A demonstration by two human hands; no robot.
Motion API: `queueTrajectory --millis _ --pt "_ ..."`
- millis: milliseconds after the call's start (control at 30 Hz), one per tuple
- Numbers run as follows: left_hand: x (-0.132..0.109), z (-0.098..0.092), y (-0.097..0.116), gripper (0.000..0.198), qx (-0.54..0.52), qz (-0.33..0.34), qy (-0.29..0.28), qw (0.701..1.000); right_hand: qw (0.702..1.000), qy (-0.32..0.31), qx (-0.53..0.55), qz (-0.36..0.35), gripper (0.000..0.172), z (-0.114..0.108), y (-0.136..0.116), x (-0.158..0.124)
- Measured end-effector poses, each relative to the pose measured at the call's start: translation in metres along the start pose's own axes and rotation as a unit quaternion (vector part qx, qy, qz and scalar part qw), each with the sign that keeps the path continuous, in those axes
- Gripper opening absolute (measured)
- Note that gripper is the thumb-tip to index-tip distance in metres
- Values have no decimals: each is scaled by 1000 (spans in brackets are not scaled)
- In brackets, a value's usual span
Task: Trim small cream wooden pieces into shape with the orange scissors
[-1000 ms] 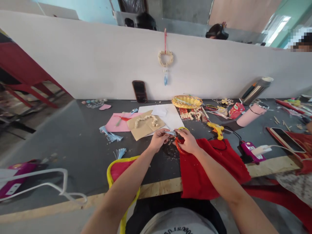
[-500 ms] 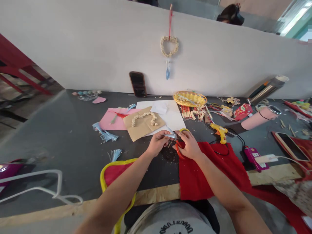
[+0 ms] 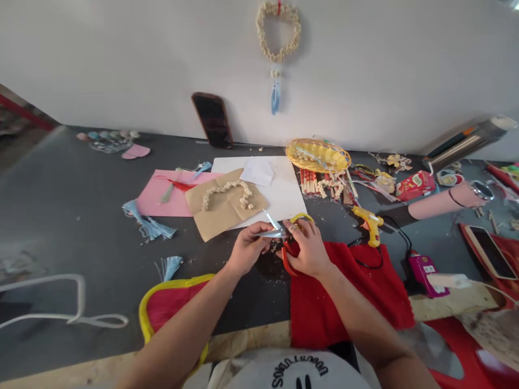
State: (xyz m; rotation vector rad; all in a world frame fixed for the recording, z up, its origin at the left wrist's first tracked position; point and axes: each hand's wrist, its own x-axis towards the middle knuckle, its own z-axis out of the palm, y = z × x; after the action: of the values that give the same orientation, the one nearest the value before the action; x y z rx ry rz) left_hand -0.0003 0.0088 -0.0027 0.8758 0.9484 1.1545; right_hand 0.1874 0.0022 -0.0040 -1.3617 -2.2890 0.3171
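My right hand [image 3: 308, 251] grips a pair of scissors [image 3: 271, 234] with red and yellow handles. The blades stand apart, one pointing left across my left hand and the other up toward the papers. Close to the blades, the fingers of my left hand [image 3: 245, 251] are pinched together; what they hold is too small and covered to name. Small pale crumbs [image 3: 276, 274] lie on the dark table under both hands. Beyond them, a curved string of cream-coloured bits [image 3: 227, 189] rests on a brown paper sheet [image 3: 206, 227].
A red cloth [image 3: 320, 302] lies beneath my right forearm. Rightward are a yellow glue gun [image 3: 368, 224], a purple power block [image 3: 425, 275] and a pink bottle [image 3: 446, 201]. A yellow basket [image 3: 290, 156] stands at the back. Blue tassels [image 3: 152, 227] and a white hanger [image 3: 79, 297] are leftward.
The scissor blades have spread apart. The camera view has tilted down and come closer, so the wall heart sits higher. Both hands remain together over the same spot.
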Motion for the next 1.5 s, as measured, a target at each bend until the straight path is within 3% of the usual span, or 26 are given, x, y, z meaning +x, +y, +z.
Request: queueTrajectory --millis 567,933,1500 --pt "-3 6 2 33 -11 -33 12 999 1000 -16 10 5 77 -5 1 -11" --pt "-4 7 -3 32 45 -20 -38 998 999 -16 11 26 78 -6 2 -14" --pt "-5 3 -6 30 73 -13 -65 995 999 -27 8 20 71 -12 -1 -13"
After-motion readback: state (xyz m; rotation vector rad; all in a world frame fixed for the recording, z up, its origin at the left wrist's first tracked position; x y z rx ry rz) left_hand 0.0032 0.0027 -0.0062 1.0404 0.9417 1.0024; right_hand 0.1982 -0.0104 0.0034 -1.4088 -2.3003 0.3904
